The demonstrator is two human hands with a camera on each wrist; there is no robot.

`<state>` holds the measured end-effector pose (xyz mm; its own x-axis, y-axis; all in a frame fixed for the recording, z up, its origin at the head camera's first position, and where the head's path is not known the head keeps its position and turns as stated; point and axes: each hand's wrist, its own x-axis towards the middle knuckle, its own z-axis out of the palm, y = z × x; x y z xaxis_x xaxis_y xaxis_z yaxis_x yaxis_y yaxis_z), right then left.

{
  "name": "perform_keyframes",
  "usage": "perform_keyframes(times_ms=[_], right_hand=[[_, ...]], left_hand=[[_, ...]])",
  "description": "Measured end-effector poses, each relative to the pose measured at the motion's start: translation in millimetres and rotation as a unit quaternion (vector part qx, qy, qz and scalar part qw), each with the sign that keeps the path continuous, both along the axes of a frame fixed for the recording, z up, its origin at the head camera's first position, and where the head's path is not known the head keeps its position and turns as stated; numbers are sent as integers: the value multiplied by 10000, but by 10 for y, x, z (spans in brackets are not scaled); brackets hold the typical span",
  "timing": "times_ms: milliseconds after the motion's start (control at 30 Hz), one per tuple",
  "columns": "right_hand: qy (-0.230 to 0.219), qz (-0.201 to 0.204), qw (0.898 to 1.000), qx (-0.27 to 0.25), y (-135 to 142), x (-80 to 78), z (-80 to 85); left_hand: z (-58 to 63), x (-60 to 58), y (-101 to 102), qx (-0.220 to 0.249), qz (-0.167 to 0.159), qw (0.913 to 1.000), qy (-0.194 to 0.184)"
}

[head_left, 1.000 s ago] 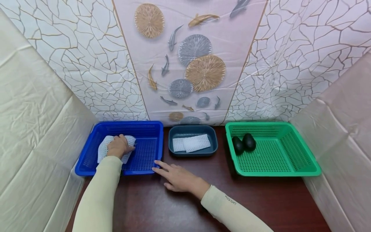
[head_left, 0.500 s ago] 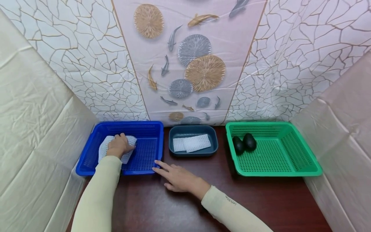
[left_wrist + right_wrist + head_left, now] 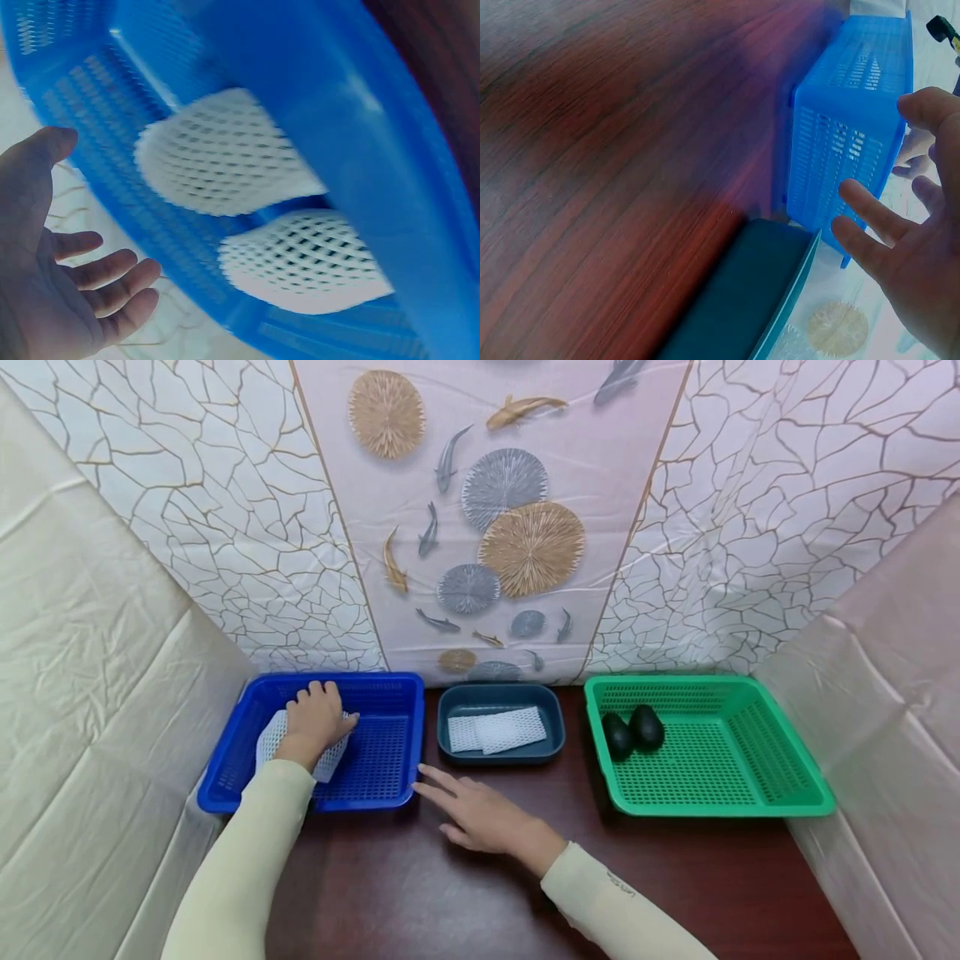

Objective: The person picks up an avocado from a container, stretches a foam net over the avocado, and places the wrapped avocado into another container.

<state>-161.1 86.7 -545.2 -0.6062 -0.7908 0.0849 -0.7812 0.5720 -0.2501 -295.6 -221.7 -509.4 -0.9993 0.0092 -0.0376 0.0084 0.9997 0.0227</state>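
Observation:
My left hand is over the blue basket, fingers loosely bent and holding nothing. Below it lie two bulging white foam net sleeves; the left wrist view shows the upper sleeve and lower sleeve side by side, apart from the fingers. What fills them cannot be made out. My right hand is spread near the basket's front right corner, its fingertips at or just beside the rim. In the right wrist view that hand holds nothing.
A dark teal tray with flat white foam nets stands in the middle. The green basket at right holds two dark oval things. All stand on a dark wood table before a patterned cloth backdrop.
My left hand has let go of the foam-netted thing and risen away from it toward the back. The right hand has drawn slightly right from the blue basket's corner.

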Motion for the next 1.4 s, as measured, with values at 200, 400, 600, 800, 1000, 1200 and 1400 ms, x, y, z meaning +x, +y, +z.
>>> perform_keyframes(times_ms=[200,400,600,800,1000,1200,1400], right_hand=[[106,-177,9998,-68,162,1,53],[316,-354,9988,-138,390,-15,104],[718,-592,9955,-155,647,-32,152],[919,-867,9920,-78,902,-59,233],[901,-982,9911,14,1134,-95,354],[1006,-1042,9894,-103,1365,-124,477],[985,-1203,9877,-142,1575,-178,565]], left_hand=[[150,28,194,134,-336,9981,494],[277,111,391,270,-676,9931,917],[314,242,642,361,-956,9863,1296],[373,388,908,665,-1273,9805,1345],[426,521,1137,646,-1534,9769,1337],[389,631,1341,610,-1886,9720,1259],[277,724,1493,642,-2297,9626,1283]])
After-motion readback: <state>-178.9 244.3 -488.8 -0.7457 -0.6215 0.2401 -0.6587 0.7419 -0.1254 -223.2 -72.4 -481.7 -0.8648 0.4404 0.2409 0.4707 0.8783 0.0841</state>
